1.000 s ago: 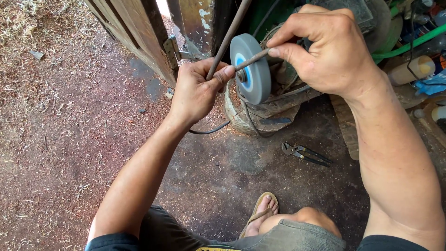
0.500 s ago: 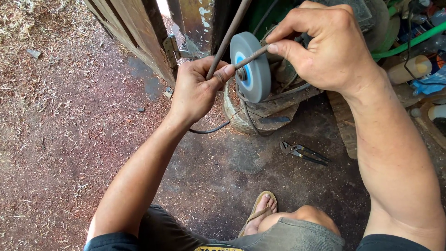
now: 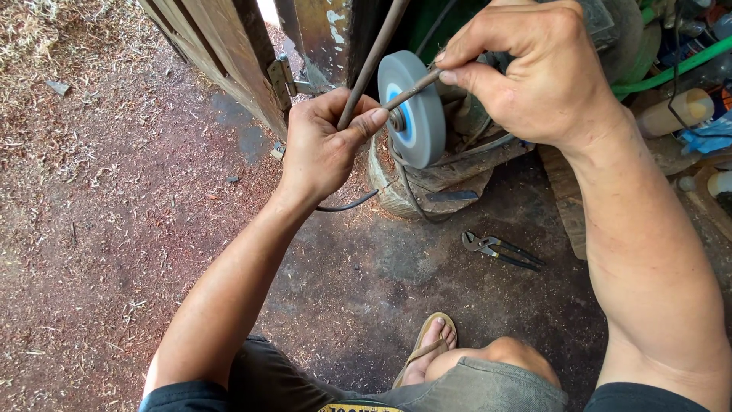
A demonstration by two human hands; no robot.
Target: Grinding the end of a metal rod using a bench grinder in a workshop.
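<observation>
- Head view, hands: the left hand (image 3: 324, 149) is clamped around a long brown rod (image 3: 375, 61) that slants up past the grinding wheel (image 3: 415, 107). The right hand (image 3: 534, 72) pinches a shorter thin rod (image 3: 414, 89) between thumb and forefinger. The two hands sit apart, one on each side of the wheel.
- Head view, work piece: the thin rod's tip rests at the blue hub on the grey wheel's face. The wheel is mounted on a low motor stand (image 3: 457, 164) beside a wooden door (image 3: 229, 53).
- Head view, surroundings: pliers (image 3: 499, 250) lie on the dirt floor (image 3: 114, 229), well apart from both hands. A sandalled foot (image 3: 427, 351) shows below.
- Step in hand, as judged: the rod tip is being set against the wheel's centre. The next move calls for steady pressure and a firm left-hand brace.
- Change from the earlier frame: hands, rods and wheel keep nearly the same positions; no clear shift is visible.
</observation>
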